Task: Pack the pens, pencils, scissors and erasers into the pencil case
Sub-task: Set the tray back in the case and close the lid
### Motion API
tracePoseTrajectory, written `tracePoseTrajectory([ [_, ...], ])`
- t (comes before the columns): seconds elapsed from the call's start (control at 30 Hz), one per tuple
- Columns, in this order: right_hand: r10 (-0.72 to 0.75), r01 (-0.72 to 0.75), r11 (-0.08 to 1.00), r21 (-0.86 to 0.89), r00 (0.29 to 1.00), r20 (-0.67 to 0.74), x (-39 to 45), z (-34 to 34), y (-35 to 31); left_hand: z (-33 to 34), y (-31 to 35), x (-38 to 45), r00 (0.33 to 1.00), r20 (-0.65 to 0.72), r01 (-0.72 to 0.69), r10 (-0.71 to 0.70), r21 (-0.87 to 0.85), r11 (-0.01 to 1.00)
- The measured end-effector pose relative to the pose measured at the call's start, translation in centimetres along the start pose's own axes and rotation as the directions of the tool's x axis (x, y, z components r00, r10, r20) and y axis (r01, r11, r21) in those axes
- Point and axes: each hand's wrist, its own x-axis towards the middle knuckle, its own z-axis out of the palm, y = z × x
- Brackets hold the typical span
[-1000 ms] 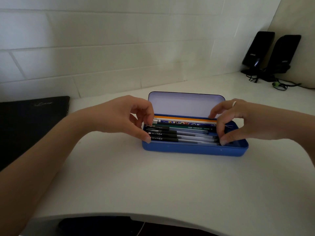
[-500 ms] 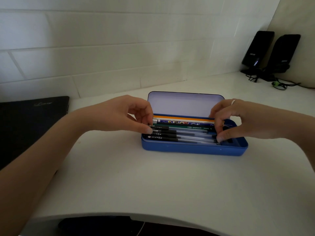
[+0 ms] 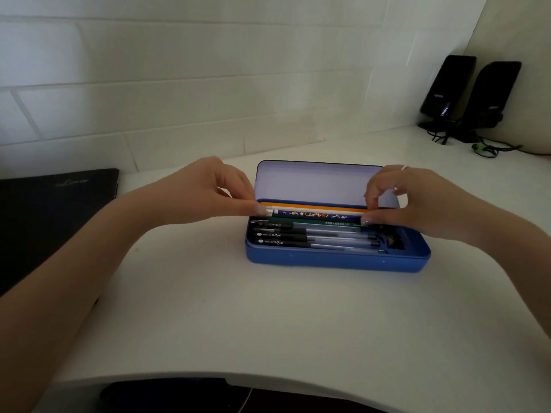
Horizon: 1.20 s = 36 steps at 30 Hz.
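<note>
Left hand (image 3: 205, 192) and right hand (image 3: 417, 201) reach inward — fingers curled, thumbs pinching.

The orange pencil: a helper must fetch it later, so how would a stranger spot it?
Find the open blue pencil case on the white desk. The orange pencil lies rearmost inside, against the raised lid. Its neighbours are dark blue or green pencils and black-capped pens.
</note>
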Motion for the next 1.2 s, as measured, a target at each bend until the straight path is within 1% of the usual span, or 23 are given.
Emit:
tracePoseTrajectory([
  [0.13, 0.103, -0.102, 0.995, 0.016, 0.991, -0.085, -0.2, -1.6, 0.9, -0.3, -1.0, 0.4, 0.985, -0.163, 0.073, -0.062, 0.058, 0.996],
  [0.2, 0.184, -0.186, 0.983, -0.005, 0.976, -0.115, -0.2, -1.4, 1.9, -0.1, -1.4, 0.7, 0.968, -0.23, 0.122, -0.103, 0.073, 0.99],
  [0.23, 0.238, -0.243, 0.97, -0.019, 0.962, -0.133, -0.1, -1.0, 2.4, 0.0, -1.5, 0.9, 0.96, -0.242, 0.162, -0.144, 0.056, 0.985],
  [0.27, 0.298, -0.307, 0.951, -0.033, 0.942, -0.152, 0.0, -0.6, 2.9, 0.1, -1.7, 1.0, 0.952, -0.23, 0.207, -0.2, 0.008, 0.978],
  [0.33, 0.417, -0.424, 0.906, -0.003, 0.892, -0.171, 0.1, 0.1, 3.3, 0.4, -1.6, 1.1, 0.939, -0.142, 0.296, -0.314, -0.136, 0.946],
  [0.4, 0.506, -0.488, 0.86, 0.148, 0.854, -0.122, 0.3, 0.6, 3.2, 0.5, -1.3, 1.0, 0.925, -0.035, 0.357, -0.377, -0.25, 0.9],
  [0.43, 0.525, -0.497, 0.84, 0.219, 0.846, -0.093, 0.5, 0.8, 3.0, 0.5, -1.2, 0.9, 0.92, 0.015, 0.382, -0.393, -0.275, 0.883],
  [0.5, 0.53, -0.486, 0.817, 0.31, 0.844, -0.076, 0.6, 1.2, 2.7, 0.6, -1.2, 0.8, 0.898, 0.106, 0.438, -0.427, -0.294, 0.85],
  [0.57, 0.522, -0.462, 0.812, 0.357, 0.848, -0.092, 0.7, 1.4, 2.5, 0.7, -1.4, 0.7, 0.869, 0.168, 0.494, -0.465, -0.309, 0.812],
  [0.7, 0.547, -0.437, 0.775, 0.456, 0.826, -0.138, 0.7, 1.4, 2.5, 0.8, -1.6, 0.8, 0.843, 0.209, 0.537, -0.496, -0.374, 0.756],
  [0.83, 0.562, -0.331, 0.668, 0.666, 0.811, -0.161, 0.7, 0.8, 2.4, 0.8, -1.9, 0.9, 0.831, 0.234, 0.555, -0.504, -0.385, 0.737],
  [0.93, 0.531, -0.198, 0.569, 0.798, 0.83, -0.172, 1.0, 0.3, 2.0, 0.8, -2.1, 1.0, 0.836, 0.262, 0.548, -0.482, -0.402, 0.733],
  [1.03, 0.5, -0.114, 0.505, 0.856, 0.846, -0.182, 1.1, -0.3, 1.5, 0.8, -2.4, 1.1, 0.838, 0.263, 0.546, -0.479, -0.44, 0.713],
  [1.1, 0.463, -0.071, 0.443, 0.894, 0.872, -0.159, 0.9, -1.0, 1.1, 0.8, -2.6, 1.1, 0.839, 0.268, 0.543, -0.473, -0.46, 0.703],
  [1.13, 0.42, -0.066, 0.435, 0.898, 0.897, -0.138, 0.7, -1.3, 0.9, 0.8, -2.6, 1.1, 0.844, 0.277, 0.536, -0.459, -0.463, 0.706],
  [1.17, 0.367, -0.077, 0.456, 0.887, 0.924, -0.109, 0.5, -1.5, 0.5, 0.7, -2.7, 1.1, 0.851, 0.292, 0.526, -0.437, -0.463, 0.714],
  [1.2, 0.312, -0.095, 0.501, 0.86, 0.947, -0.078, 0.3, -1.6, 0.2, 0.6, -2.8, 1.1, 0.856, 0.313, 0.516, -0.412, -0.461, 0.722],
])
